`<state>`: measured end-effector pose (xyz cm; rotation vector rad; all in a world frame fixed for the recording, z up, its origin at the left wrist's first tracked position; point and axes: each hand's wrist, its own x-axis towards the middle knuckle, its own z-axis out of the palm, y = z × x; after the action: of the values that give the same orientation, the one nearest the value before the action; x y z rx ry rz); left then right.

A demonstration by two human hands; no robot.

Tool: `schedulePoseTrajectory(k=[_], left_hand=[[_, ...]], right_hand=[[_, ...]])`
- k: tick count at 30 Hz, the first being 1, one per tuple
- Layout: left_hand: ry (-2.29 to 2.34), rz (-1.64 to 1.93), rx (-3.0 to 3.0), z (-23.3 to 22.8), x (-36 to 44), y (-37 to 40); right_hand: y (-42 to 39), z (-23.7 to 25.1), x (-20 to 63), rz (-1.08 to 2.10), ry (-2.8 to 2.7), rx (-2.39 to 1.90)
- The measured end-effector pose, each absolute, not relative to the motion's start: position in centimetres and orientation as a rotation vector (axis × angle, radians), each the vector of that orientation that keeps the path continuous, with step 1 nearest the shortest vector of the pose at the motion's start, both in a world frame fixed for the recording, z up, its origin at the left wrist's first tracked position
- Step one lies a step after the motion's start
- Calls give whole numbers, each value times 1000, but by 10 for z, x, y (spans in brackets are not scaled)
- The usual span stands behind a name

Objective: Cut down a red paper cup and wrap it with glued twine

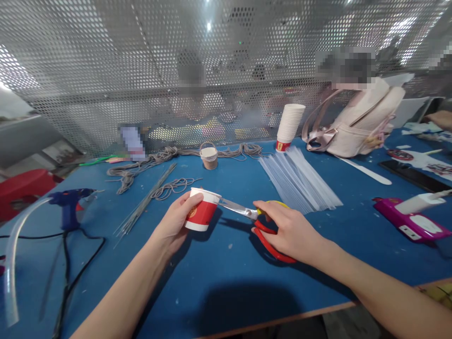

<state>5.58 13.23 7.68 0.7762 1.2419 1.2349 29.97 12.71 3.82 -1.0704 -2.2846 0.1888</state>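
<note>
No readable text — not even on the cup [208,213].

Your left forearm [130,282], bare, enters low and left of centre, angling up and inward. Left hand [174,219] curled in a grip, thumb [194,201] laid across the near side, fingers mostly hidden. Your right forearm [381,282], also bare, slants in from the lower right; wrist nearly straight. Right hand [291,230] back up, fingers bent, thumb [263,234] set apart below the index. Hands about level, facing each other, apart.
</note>
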Motion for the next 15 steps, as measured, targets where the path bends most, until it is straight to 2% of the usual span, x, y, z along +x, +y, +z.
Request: schedulePoseTrajectory(k=[9, 15], left_hand=[[1237, 1228, 779, 76, 54, 133], [1248, 1246, 828, 76, 56, 133]], right_hand=[[128, 40, 299, 272, -2283, -1088], [127, 45, 296, 470, -2248, -1211]])
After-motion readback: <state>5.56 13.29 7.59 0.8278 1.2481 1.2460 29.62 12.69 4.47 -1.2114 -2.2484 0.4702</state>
